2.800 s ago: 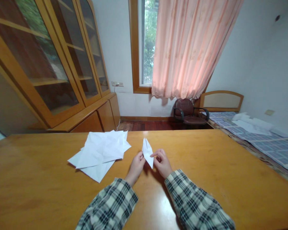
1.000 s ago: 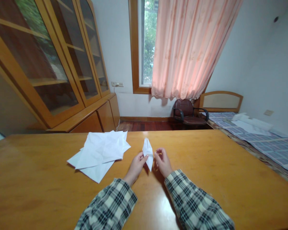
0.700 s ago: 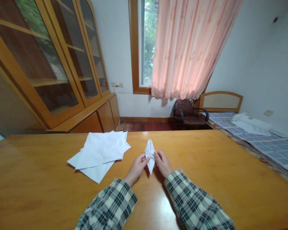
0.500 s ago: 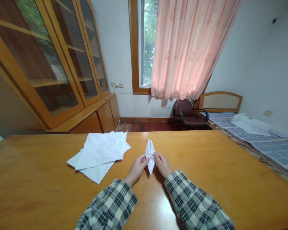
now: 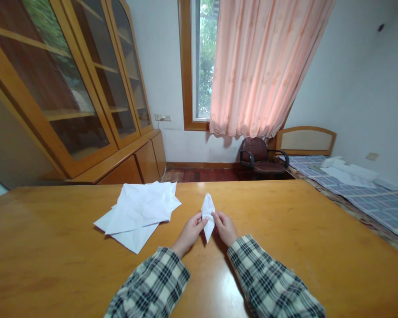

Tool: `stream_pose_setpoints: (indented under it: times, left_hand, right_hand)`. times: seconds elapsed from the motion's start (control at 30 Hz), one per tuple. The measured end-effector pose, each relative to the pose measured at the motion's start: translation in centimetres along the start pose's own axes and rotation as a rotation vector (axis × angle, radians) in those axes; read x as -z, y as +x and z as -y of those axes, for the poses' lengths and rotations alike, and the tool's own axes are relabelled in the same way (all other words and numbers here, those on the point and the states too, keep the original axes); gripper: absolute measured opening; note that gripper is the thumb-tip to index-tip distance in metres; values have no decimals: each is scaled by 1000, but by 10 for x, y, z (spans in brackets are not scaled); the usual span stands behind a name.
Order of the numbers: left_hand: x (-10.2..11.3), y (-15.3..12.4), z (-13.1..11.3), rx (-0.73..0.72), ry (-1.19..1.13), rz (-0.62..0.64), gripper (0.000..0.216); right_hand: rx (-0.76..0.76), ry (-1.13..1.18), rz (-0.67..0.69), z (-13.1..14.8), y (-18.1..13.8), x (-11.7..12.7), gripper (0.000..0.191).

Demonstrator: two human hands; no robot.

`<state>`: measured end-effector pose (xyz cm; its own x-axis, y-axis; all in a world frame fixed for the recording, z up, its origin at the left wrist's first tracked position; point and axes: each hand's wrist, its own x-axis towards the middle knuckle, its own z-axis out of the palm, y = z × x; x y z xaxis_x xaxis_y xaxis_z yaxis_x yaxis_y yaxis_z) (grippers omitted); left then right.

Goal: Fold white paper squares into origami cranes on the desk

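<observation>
A piece of folded white paper (image 5: 208, 212), shaped like a long narrow diamond, is held between my two hands above the table. My left hand (image 5: 191, 229) pinches its left edge, thumb on the front face. On the other edge, my right hand (image 5: 224, 226) grips it with the thumb also on the front. One point of the paper faces me; the far end is split into narrow tips. The fingers behind the paper are hidden.
Several creased white sheets (image 5: 139, 212) lie overlapping on the wooden table (image 5: 268, 212), left of my hands. Beyond the far edge are a brown armchair (image 5: 257, 154), a glass-fronted cabinet (image 5: 119, 145) at left and a bed (image 5: 351, 190) at right.
Both hands keep their hold on the folded paper, whose near point has swung slightly left. The whole view has shifted very slightly.
</observation>
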<state>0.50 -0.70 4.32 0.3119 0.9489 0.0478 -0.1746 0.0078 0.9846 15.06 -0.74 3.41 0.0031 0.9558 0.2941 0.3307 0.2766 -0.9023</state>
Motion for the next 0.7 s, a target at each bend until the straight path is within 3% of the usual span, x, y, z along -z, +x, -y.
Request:
stream_pose_setpoints:
  times: [0.33,0.7]
  left_hand:
    - [-1,0,1,-8,9,15,40]
    - [-1,-1,-1,-7,44,-25,38]
  right_hand:
    - [29,-65,-36,-4,0,-1,48]
    - [-49,84,35,8,-4,2,44]
